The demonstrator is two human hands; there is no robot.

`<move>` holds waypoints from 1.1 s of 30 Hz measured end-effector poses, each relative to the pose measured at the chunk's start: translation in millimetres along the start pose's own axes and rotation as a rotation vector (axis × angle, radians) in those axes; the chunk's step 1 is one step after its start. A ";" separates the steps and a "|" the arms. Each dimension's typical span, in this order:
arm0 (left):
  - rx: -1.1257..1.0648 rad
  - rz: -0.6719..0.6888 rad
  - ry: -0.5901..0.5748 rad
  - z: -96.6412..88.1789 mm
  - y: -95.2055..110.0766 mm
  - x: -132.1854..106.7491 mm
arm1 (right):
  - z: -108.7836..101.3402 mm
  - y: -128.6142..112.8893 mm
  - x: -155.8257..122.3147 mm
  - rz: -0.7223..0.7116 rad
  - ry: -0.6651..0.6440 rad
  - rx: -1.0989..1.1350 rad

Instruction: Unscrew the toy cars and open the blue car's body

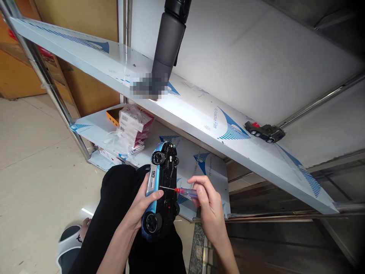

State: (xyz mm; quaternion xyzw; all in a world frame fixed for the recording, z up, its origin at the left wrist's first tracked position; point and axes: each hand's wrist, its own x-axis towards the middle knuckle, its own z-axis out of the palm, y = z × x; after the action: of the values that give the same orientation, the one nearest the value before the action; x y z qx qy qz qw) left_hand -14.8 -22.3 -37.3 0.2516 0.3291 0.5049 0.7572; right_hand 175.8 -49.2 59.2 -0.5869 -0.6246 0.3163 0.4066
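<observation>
My left hand (pixel 145 199) grips a blue toy car (pixel 169 177) by its side, thumb on the edge of the underside. The car is turned so that its black bottom and wheels face me, and the number 90 shows on its flank. In my right hand (pixel 209 199) is a screwdriver (pixel 186 192) with a clear purplish handle and a red collar. Its thin shaft points left across the car's underside. Whether the tip touches a screw I cannot tell.
A metal shelf (pixel 196 114) with film on it slants across in front. On it stand a dark bottle (pixel 168 42) and a dark green toy truck (pixel 265 132). Stacked boxes (pixel 134 123) in plastic lie on the lower shelf (pixel 97 118). My legs (pixel 114 205) are below the car.
</observation>
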 end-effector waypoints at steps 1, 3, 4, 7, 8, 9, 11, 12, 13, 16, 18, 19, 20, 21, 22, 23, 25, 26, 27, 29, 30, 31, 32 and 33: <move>0.013 -0.001 -0.008 -0.5 0.3 -0.2 | 0.3 -1.2 -1.2 0.023 0.007 0.003; 0.038 -0.006 -0.031 -1.3 0.6 -0.4 | 0.5 -3.4 -3.5 0.012 0.026 -0.026; 0.046 -0.006 -0.038 -1.5 0.5 -0.4 | 0.4 -4.2 -4.5 -0.013 0.033 -0.050; 0.061 0.008 -0.033 -1.8 -0.1 0.0 | -0.6 -5.2 -6.3 -0.001 0.033 -0.058; 0.065 0.010 -0.035 -1.7 -0.4 0.3 | -1.0 -5.3 -6.5 0.018 0.032 -0.050; 0.067 0.011 -0.039 -1.7 -0.6 0.7 | -1.3 -5.4 -6.5 0.017 0.034 -0.050; 0.064 0.008 -0.052 -1.8 -0.8 1.4 | -1.6 -5.7 -6.4 -0.024 0.041 -0.072; 0.060 0.005 -0.056 -1.9 -0.8 1.6 | -1.6 -6.0 -6.4 -0.030 0.044 -0.076; 0.057 0.002 -0.054 -2.0 -0.6 1.7 | -1.3 -6.2 -6.6 -0.012 0.043 -0.068; 0.059 0.000 -0.044 -2.6 0.3 1.3 | 0.1 -5.9 -7.5 0.044 0.048 -0.034; 0.054 0.003 -0.044 -2.9 0.7 0.7 | 1.1 -4.6 -7.6 -0.015 0.062 -0.044; 0.046 0.002 -0.048 -3.0 0.6 0.4 | 1.3 -3.9 -7.5 -0.042 0.062 -0.047; 0.034 -0.001 -0.044 -3.2 0.4 0.2 | 1.4 -3.1 -7.3 -0.044 0.057 -0.045; 0.021 -0.007 -0.040 -3.3 0.1 0.1 | 1.3 -2.5 -7.2 -0.030 0.048 -0.041; 0.011 -0.011 -0.036 -3.4 -0.3 0.0 | 1.0 -2.0 -7.1 -0.015 0.041 -0.041; 0.004 -0.014 -0.034 -3.6 -0.7 0.1 | 0.6 -1.8 -7.0 -0.015 0.042 -0.050; 0.000 -0.019 -0.033 -4.0 -1.2 0.3 | -0.4 -1.6 -7.2 -0.046 0.053 -0.076; -0.002 -0.021 -0.037 -4.3 -1.2 0.4 | -0.8 -1.6 -7.3 -0.054 0.050 -0.081; -0.004 -0.022 -0.041 -4.6 -1.2 0.4 | -1.2 -1.5 -7.4 -0.045 0.042 -0.078; -0.010 -0.022 -0.039 -5.3 -0.8 0.1 | -1.4 -0.9 -7.4 -0.009 0.027 -0.064; -0.011 -0.021 -0.041 -5.6 -0.6 -0.2 | -1.2 -0.5 -7.3 -0.010 0.030 -0.064; -0.012 -0.020 -0.046 -5.9 -0.4 -0.6 | -1.0 0.0 -7.2 -0.026 0.036 -0.071; -0.016 -0.021 -0.052 -6.1 -0.2 -1.0 | -0.7 0.4 -7.1 -0.045 0.043 -0.077; -0.021 -0.024 -0.057 -6.2 -0.1 -1.3 | -0.5 0.7 -7.1 -0.056 0.043 -0.074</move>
State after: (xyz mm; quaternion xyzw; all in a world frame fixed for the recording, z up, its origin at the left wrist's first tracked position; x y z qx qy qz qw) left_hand -19.7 -23.2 -41.1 0.2540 0.3049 0.4920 0.7749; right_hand 176.4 -56.2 57.9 -0.5904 -0.6433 0.2687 0.4067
